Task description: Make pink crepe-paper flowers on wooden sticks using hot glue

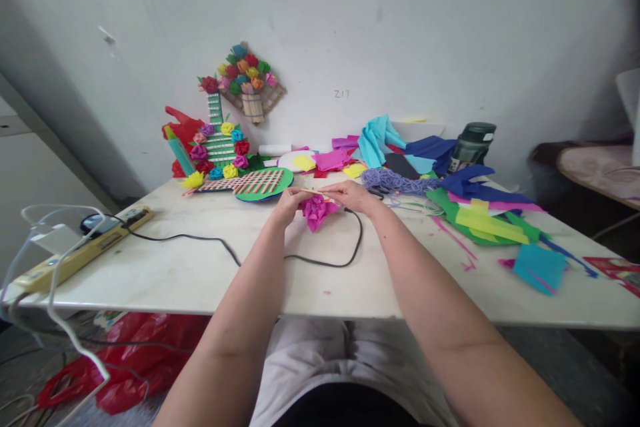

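Observation:
Both my hands meet over the middle of the white table [210, 273]. My left hand [289, 203] and my right hand [351, 195] each pinch an end of a thin wooden stick [317, 193]. A crumpled piece of magenta crepe paper [317, 211] hangs from the stick between the two hands. A black cable [320, 260] loops on the table just below the paper.
A finished paper-flower craft [220, 150] and a green disc with pink sticks [264, 183] stand at the back left. Coloured paper sheets [487, 217], purple yarn [390, 180] and a dark bottle [471, 145] lie right. A yellow power strip [83, 247] sits left; a red bag [130, 353] lies on the floor.

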Motion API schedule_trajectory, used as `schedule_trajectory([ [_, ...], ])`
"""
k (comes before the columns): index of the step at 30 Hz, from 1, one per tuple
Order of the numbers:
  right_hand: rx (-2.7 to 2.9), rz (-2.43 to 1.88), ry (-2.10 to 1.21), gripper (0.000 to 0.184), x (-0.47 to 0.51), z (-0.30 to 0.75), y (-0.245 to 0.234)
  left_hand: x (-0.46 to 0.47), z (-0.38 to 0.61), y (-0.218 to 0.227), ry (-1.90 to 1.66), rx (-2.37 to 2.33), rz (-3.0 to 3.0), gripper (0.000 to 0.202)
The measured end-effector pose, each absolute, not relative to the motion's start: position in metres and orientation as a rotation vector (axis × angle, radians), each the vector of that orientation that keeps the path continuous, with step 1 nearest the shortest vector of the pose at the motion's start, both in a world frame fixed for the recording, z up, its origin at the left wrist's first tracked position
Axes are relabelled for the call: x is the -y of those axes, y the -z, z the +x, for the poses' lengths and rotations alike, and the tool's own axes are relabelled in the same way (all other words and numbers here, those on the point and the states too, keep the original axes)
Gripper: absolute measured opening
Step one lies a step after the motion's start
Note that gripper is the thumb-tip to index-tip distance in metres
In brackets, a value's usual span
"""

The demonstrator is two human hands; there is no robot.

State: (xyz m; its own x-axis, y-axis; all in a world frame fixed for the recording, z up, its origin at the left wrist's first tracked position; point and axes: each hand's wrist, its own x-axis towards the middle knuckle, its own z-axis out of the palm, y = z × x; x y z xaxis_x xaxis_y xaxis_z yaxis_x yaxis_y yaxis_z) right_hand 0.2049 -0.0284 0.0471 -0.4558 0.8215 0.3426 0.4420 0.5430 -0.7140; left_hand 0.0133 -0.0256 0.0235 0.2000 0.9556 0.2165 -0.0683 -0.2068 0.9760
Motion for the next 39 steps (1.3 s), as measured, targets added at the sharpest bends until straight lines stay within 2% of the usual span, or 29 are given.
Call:
schedule_trajectory([
  [5,2.099,-0.956,-0.661,0.030,0.025,0.204,-0.043,0.027,0.013,-0.024,-1.194,-0.887,1.376,0.020],
  [16,2.120,-0.931,-0.625,0.028,0.015,0.200,-0.031,0.026,0.015,-0.024,-1.197,-0.913,1.343,0.014],
  [29,2.227,-1.167,-0.218,0.029,0.028,0.198,-0.044,0.025,0.014,-0.021,-1.244,-0.832,1.321,0.015],
  [39,2.256,-1.083,-0.169,0.030,0.029,0.197,-0.045,0.026,0.015,-0.022,-1.234,-0.856,1.347,0.019],
])
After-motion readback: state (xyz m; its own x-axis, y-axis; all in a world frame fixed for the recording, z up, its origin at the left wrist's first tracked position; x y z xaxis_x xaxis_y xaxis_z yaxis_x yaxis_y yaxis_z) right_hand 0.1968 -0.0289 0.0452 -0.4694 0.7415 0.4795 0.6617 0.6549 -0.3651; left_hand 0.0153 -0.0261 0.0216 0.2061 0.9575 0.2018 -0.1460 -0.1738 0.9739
